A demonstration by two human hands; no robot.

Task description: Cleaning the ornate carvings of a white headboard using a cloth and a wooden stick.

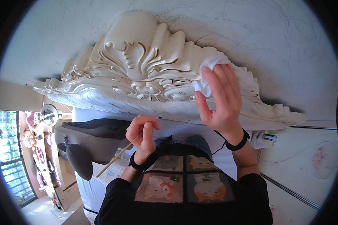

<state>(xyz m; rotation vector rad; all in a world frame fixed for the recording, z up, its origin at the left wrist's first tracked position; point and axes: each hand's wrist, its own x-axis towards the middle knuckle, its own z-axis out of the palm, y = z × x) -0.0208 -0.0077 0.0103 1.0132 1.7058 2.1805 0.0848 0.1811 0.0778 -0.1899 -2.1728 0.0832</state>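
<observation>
A cream carved headboard (129, 62) with gold-lined scrollwork runs across the view against the wall. My right hand (224, 95) presses a crumpled white cloth (205, 80) onto the right part of the carving, its fingers spread over the cloth. Below the padded lower band of the headboard, my left hand (143, 133) holds a thin wooden stick (115, 159) in curled fingers. The stick slants down to the left, and its upper end is hidden in the hand.
A grey plush toy (93, 140) lies on the bed to the left. A white fan (48, 115) stands beyond it, near a louvred window (9, 146). Pencil-like scribbles mark the wall (256, 33). White sliding doors (295, 152) stand at right.
</observation>
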